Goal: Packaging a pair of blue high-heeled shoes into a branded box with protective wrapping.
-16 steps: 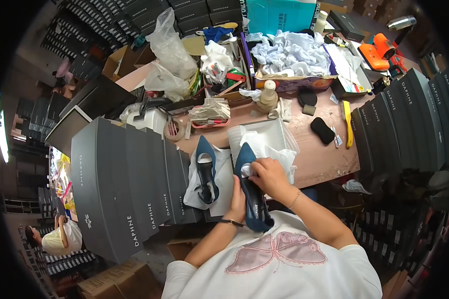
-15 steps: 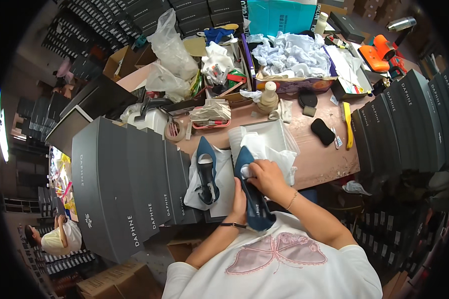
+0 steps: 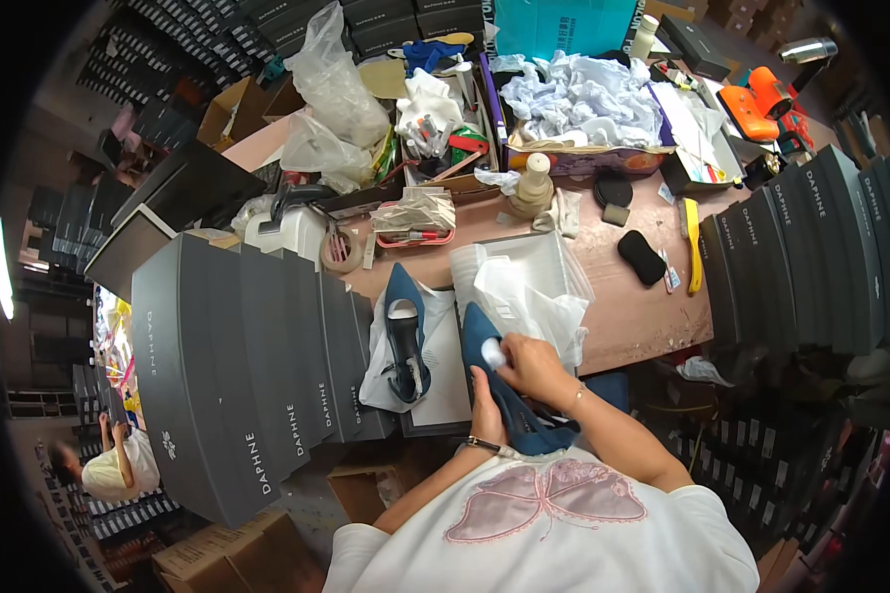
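My left hand (image 3: 488,410) is wrapped round the side of a dark blue pointed slingback shoe (image 3: 479,331), held in front of my chest. The shoe's toe points away from me and its heel end lies low, by my shirt. At the shoe's opening, the closed fingers of my right hand (image 3: 537,368) are on a white wad of stuffing (image 3: 493,353); its inner part is hidden. To the left lies the matching blue shoe (image 3: 402,287), white stuffing in its toe, on white tissue paper (image 3: 378,369) over a box.
An open white-lined shoebox (image 3: 566,259) with tissue stands just beyond my hands. Dark shoeboxes rise in rows at the left (image 3: 208,366) and right (image 3: 796,247). Farther back are a carton of crumpled paper (image 3: 588,163), a cream bottle (image 3: 534,188) and a yellow-handled brush (image 3: 693,262).
The held shoe has tilted, its heel end swinging right and its toe down a little. Both hands have shifted slightly with it, and the white wad shows more at the opening.
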Motion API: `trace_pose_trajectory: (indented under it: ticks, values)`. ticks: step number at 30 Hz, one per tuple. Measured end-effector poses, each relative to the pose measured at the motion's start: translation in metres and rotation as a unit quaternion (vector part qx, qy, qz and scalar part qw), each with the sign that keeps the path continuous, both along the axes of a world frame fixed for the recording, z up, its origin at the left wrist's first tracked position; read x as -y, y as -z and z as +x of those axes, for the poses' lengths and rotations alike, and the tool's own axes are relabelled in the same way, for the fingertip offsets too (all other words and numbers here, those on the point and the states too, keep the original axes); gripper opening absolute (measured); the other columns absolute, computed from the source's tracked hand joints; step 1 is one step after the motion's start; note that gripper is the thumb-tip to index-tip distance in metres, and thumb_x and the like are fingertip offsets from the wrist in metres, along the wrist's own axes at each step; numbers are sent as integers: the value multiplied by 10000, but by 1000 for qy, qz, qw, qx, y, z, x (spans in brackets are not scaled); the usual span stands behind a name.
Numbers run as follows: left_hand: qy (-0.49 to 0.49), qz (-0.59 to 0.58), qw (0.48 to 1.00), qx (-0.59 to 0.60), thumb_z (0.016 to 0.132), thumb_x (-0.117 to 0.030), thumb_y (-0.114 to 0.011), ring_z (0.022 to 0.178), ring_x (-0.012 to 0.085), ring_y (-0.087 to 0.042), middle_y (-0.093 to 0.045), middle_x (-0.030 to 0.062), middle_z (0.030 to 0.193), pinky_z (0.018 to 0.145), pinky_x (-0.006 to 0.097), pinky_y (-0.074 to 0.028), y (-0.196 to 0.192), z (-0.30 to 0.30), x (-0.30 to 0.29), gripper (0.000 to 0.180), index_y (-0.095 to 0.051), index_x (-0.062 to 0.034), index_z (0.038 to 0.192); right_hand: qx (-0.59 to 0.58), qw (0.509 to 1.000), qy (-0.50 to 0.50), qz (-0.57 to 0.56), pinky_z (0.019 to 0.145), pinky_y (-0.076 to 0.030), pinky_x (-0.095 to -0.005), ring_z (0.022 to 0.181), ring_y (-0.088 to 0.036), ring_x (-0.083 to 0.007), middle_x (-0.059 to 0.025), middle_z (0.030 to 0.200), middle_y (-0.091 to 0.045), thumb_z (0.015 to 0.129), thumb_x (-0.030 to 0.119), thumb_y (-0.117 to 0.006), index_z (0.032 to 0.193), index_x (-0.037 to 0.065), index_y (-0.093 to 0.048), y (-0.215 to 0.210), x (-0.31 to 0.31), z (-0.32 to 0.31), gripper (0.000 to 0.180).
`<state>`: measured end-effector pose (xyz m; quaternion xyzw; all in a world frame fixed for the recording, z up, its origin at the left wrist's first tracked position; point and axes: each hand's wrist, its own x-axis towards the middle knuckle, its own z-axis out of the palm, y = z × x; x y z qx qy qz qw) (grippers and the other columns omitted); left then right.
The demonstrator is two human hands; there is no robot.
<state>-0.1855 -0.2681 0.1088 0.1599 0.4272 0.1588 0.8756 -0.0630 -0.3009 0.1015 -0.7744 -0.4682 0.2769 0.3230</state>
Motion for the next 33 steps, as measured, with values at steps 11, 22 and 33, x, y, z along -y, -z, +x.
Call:
trace_pose_trajectory:
  ticks: [11,22,33]
  values:
    - [29,-3,999,18,857,-782,-232,659,234,-625,-618,116,796,636,342,-542,11,-17,-33,898,-547,11,1137,335,927,-121,-120,668,-454,-423,702,-645,-263,-95,770,-626,754,127,-616,878,78,-585,121,-37,76,137]
    - [23,-13,999,-29,814,-825,-274,667,185,-596,-595,39,780,579,320,-507,7,-13,-7,811,-571,-114,1067,266,923,-257,100,702,-441,-360,749,-600,-230,-47,774,-581,758,147,-577,827,93,-592,-2,-22,9,89]
    - [-32,-9,999,2,876,-750,-290,1009,243,-600,-582,130,1128,863,346,-506,-2,-18,-25,816,-453,-70,1297,-207,959,-176,76,829,-435,-432,922,-524,-438,-267,1073,-543,901,317,-582,1100,-98,-495,-64,-5,-6,469]
